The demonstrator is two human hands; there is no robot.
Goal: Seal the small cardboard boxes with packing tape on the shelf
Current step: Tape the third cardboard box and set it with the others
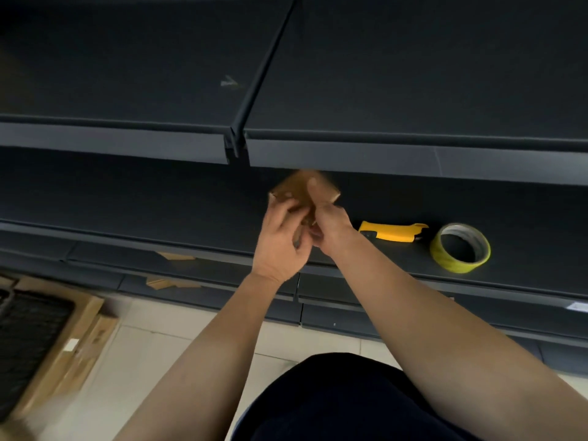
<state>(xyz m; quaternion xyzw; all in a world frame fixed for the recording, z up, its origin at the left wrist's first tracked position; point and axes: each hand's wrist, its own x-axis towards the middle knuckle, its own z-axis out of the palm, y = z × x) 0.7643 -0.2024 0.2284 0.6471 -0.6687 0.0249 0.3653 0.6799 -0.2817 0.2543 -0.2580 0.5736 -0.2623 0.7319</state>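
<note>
Cardboard box (299,190) in L+R hands (280,246) (332,226), nr shelf edge (413,160).

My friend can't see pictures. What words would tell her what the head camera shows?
A left hand and a right hand grip a small cardboard box above a dark shelf. A yellow cutter and a tape roll lie on the shelf to their right.
</note>
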